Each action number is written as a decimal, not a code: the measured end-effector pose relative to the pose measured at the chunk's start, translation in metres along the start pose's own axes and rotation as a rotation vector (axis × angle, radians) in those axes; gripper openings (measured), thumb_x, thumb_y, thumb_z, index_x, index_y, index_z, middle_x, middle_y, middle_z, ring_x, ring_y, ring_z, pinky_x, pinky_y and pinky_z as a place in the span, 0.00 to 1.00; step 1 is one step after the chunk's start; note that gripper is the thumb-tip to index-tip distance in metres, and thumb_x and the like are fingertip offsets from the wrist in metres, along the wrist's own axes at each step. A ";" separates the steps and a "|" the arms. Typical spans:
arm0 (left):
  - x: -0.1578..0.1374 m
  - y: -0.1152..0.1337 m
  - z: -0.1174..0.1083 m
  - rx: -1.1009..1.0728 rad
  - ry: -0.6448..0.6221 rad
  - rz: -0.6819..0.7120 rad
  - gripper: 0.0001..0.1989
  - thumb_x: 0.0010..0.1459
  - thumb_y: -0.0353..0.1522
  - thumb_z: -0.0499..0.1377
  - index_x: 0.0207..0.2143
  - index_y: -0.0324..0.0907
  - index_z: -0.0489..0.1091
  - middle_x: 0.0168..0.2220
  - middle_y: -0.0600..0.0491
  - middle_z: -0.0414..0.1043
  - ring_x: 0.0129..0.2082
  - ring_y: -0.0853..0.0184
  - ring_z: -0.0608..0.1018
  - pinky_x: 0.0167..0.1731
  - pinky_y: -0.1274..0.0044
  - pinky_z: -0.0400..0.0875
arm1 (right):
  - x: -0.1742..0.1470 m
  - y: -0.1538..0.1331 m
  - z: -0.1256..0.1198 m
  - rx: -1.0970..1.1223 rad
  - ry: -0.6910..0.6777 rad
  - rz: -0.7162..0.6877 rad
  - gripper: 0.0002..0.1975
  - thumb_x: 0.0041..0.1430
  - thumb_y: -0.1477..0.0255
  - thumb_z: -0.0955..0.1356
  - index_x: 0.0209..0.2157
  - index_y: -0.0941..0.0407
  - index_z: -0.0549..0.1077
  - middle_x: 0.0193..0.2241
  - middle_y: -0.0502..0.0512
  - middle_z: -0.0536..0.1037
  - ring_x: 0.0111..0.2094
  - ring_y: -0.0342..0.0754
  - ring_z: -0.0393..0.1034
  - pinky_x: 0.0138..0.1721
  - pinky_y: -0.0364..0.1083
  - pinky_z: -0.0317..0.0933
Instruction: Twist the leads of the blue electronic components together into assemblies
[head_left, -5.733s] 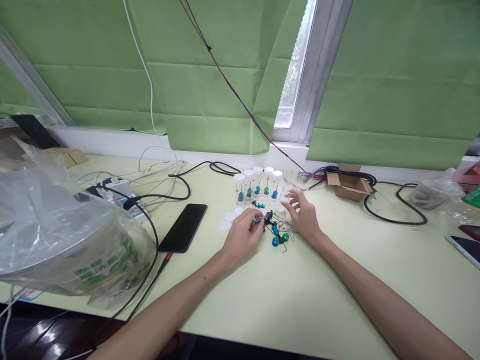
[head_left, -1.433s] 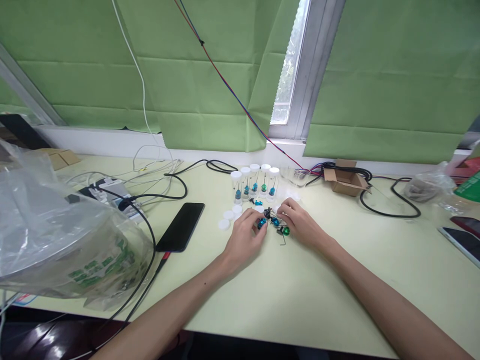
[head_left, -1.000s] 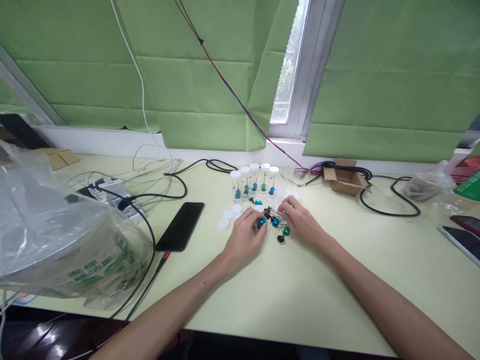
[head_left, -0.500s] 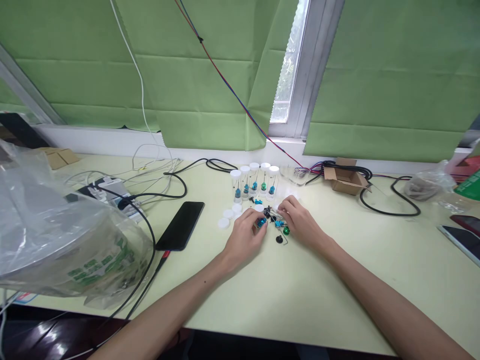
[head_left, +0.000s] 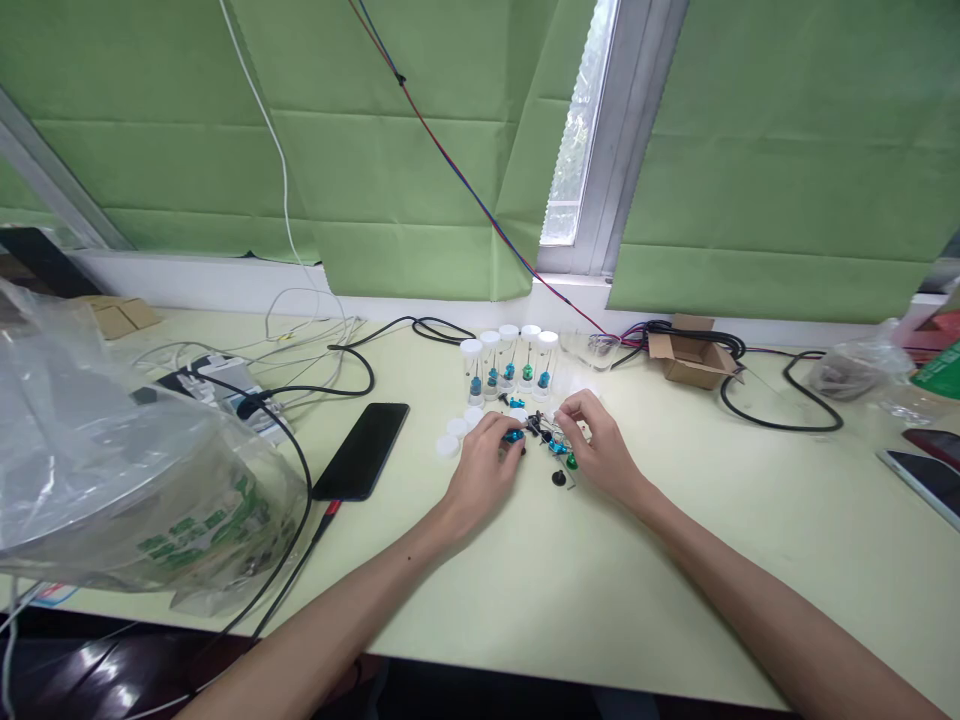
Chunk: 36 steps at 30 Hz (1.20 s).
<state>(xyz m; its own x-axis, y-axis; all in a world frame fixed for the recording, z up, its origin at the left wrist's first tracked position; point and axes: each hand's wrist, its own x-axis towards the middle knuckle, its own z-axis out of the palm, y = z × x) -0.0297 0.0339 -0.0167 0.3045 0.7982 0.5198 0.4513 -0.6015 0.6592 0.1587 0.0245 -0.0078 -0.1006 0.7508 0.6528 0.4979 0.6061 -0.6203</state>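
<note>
My left hand [head_left: 481, 472] is closed around a small blue part [head_left: 513, 436], which shows between thumb and fingers. To its right, my right hand [head_left: 604, 446] pinches over the pile; whatever sits between its fingertips is too small to make out. Between the hands lie loose small parts: another blue part [head_left: 556, 447], a green part [head_left: 571, 461], a black round knob [head_left: 559, 479] and thin L-shaped metal pieces. Beside the left hand are several white caps [head_left: 448, 445]. Behind stands a group of capped clear tubes [head_left: 547, 365] with blue or green parts inside.
A black phone [head_left: 361, 452] lies left of the hands. Further left are a large plastic bag [head_left: 135, 480] and a power strip [head_left: 232, 385] with tangled cables. An open cardboard box [head_left: 694, 365] stands back right. More phones [head_left: 926, 485] lie at the right edge.
My left hand has shifted slightly left, and the blue part in it has turned and moved up a little. My right hand has stayed nearly in place, fingertips still pinched.
</note>
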 end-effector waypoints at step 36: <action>0.003 -0.003 -0.001 -0.034 0.056 -0.011 0.09 0.59 0.24 0.56 0.39 0.43 0.72 0.41 0.51 0.71 0.41 0.66 0.75 0.40 0.73 0.77 | -0.007 -0.002 0.006 0.105 -0.103 0.073 0.08 0.68 0.70 0.61 0.32 0.54 0.64 0.32 0.52 0.67 0.34 0.47 0.63 0.37 0.48 0.59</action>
<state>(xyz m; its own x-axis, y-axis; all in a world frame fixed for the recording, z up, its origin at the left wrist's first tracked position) -0.0308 0.0380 -0.0169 0.2520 0.8019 0.5417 0.4250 -0.5946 0.6825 0.1531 0.0197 -0.0133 -0.1585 0.8134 0.5598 0.4147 0.5693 -0.7099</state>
